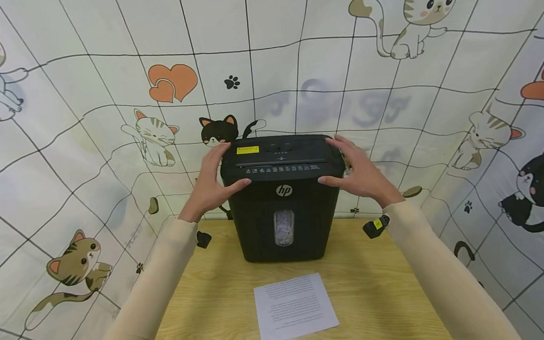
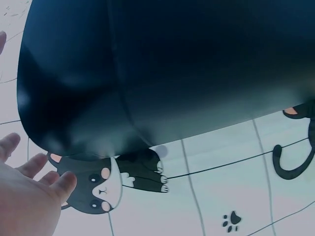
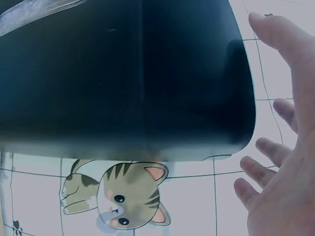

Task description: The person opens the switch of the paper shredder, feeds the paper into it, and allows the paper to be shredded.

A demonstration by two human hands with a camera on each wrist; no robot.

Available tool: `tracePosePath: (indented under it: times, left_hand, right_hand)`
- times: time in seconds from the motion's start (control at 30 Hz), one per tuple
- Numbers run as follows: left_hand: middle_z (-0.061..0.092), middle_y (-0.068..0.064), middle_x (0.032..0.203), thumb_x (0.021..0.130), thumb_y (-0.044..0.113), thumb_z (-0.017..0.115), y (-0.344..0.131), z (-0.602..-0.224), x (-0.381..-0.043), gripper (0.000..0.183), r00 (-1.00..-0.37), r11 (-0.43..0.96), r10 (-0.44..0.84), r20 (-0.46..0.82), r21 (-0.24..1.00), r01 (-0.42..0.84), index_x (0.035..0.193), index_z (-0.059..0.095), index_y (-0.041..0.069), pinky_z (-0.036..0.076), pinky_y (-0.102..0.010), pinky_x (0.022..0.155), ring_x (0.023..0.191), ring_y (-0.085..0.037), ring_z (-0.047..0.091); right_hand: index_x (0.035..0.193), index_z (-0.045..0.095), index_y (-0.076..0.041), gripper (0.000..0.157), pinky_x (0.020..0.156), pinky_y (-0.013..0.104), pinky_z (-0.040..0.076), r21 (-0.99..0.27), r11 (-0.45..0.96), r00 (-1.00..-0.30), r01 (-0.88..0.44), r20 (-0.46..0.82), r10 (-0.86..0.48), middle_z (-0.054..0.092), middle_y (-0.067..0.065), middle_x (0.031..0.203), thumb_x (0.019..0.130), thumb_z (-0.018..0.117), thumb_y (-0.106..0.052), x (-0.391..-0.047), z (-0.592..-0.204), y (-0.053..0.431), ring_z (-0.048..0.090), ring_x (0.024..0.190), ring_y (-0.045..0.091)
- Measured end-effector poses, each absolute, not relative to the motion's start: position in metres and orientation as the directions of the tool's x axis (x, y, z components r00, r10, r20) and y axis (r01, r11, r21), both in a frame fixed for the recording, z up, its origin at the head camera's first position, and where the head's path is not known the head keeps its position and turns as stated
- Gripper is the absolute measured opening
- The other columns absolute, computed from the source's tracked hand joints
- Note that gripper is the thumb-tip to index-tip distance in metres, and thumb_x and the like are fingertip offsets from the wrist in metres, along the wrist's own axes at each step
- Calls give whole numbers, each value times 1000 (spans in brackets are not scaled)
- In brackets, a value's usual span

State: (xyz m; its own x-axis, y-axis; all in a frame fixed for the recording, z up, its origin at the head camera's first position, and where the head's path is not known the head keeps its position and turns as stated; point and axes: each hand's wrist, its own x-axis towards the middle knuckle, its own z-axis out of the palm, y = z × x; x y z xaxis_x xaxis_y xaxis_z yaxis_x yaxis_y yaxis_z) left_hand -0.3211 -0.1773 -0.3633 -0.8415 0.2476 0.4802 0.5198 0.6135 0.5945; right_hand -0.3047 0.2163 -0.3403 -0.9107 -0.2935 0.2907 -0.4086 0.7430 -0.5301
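the black shredder (image 1: 281, 203) stands upright on the wooden table (image 1: 214, 290), a person's two hands framing its top. both arms reach forward in pale sleeves, angled inward so that the wrists come up just outside the shredder's flanks. the left hand (image 1: 213, 182) curves about the shredder's upper left corner, thumb lying toward the front edge of its top and fingers stretched toward the back edge. the right hand (image 1: 359, 172) mirrors it at the shredder's upper right corner, palm turned inward. in both hands thumb and fingers are spread well apart, with neither clamped on anything; the wrist views show fingers loosely extended beside the shredder's wall, and whether the tips touch it i cannot tell. below the shredder's hp logo (image 1: 284, 191) sits a small clear window (image 1: 284, 228) in its front. a printed sheet (image 1: 295, 309) lies flat in front of the shredder, nearer the person, and a cat-patterned curtain (image 1: 265, 70) hangs behind it.
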Motion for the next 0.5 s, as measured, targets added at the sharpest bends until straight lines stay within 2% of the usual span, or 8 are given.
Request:
tracePosePath:
  times: [0.17, 0.33, 0.5]
  left_hand:
    - [17, 2, 172, 81, 55, 82, -181, -381, -312, 106, -860, 615, 206, 467, 622, 485, 164, 20, 31, 21, -63, 123, 160, -24, 14]
    - [15, 1, 172, 81, 52, 84, -184, -399, -305, 111, -867, 595, 191, 459, 648, 475, 165, 15, 30, 21, -64, 123, 160, -26, 14]
    - [11, 6, 172, 78, 56, 85, -186, -422, -297, 117, -889, 590, 164, 428, 680, 436, 164, 7, 38, 21, -63, 123, 160, -24, 13]
  right_hand:
    - [163, 13, -44, 101, 117, 74, 19, -528, 755, -919, -388, 281, -276, 0, -4, 175, 86, 77, -58, -297, -353, 222, 5, 161, 34]
    - [164, 10, -40, 106, 116, 76, 17, -527, 758, -918, -384, 304, -254, -1, 0, 175, 84, 79, -56, -292, -369, 229, 3, 161, 34]
    - [165, 10, -36, 112, 115, 78, 13, -535, 751, -913, -387, 335, -232, -3, -1, 174, 82, 82, -54, -288, -386, 234, 0, 161, 34]
